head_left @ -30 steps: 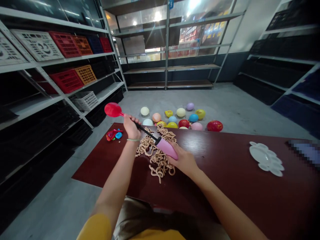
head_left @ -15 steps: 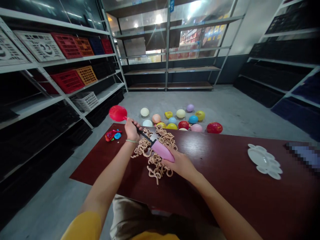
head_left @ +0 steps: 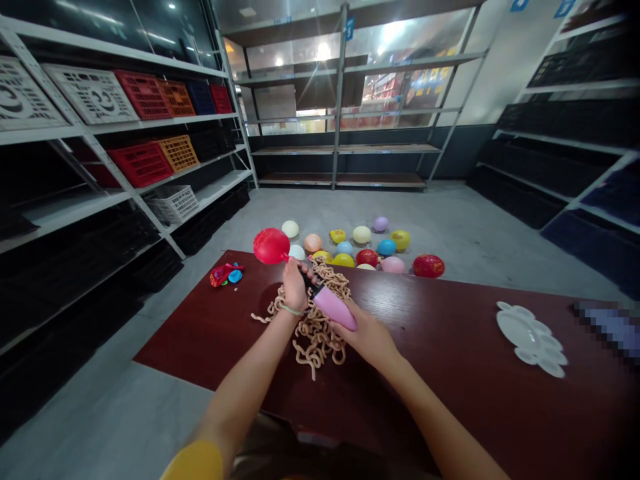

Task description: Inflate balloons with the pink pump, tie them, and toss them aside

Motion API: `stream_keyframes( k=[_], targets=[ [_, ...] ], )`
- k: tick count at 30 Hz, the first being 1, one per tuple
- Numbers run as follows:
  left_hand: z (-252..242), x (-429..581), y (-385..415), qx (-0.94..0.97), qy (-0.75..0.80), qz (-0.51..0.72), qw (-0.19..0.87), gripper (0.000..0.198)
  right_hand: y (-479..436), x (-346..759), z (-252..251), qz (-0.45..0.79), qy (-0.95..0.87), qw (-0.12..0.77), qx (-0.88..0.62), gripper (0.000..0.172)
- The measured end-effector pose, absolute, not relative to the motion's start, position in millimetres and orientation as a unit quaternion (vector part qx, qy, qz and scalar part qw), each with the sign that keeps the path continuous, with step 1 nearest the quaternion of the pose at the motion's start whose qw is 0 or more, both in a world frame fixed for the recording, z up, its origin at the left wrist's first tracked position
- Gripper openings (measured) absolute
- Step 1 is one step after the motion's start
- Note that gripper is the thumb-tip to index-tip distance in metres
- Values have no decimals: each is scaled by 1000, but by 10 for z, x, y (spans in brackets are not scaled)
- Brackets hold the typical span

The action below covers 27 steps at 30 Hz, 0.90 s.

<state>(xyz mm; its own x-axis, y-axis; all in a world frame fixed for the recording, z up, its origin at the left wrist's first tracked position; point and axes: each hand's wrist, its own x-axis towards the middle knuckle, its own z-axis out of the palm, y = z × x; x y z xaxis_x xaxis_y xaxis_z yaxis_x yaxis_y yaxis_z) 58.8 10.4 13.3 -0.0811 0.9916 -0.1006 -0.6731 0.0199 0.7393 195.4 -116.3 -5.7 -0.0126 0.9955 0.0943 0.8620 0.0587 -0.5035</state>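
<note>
My right hand is closed around the pink barrel of a balloon pump. My left hand grips the black end of the same pump, and only a short piece of black shows between hand and barrel. A partly filled red balloon sticks out beyond the left hand, its neck at the fingers. How it sits on the pump is hidden. Under both hands lies a pile of curly beige strands, apparently long uninflated balloons.
The dark red table holds small uninflated balloons at left, a white scalloped tray and a blurred dark object at right. Several inflated balloons lie on the floor beyond. Shelving with crates stands left.
My left hand has moved right and toward the right hand, so the pump's black rod has slid in. The red balloon has moved right with it and looks rounder.
</note>
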Motion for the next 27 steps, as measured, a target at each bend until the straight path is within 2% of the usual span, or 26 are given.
stream_keyframes(
  k=[12,21,27],
  targets=[
    [180,-128,544,174,354,726,563,25,-1188,1924,-34,140,-744,173,-630,50],
    [-229,440,17,189,344,673,627,25,-1174,1920,-148,150,-717,162,-661,48],
    [-94,84,246,193,352,678,615,25,-1215,1859,-114,156,-743,178,-626,54]
  ],
)
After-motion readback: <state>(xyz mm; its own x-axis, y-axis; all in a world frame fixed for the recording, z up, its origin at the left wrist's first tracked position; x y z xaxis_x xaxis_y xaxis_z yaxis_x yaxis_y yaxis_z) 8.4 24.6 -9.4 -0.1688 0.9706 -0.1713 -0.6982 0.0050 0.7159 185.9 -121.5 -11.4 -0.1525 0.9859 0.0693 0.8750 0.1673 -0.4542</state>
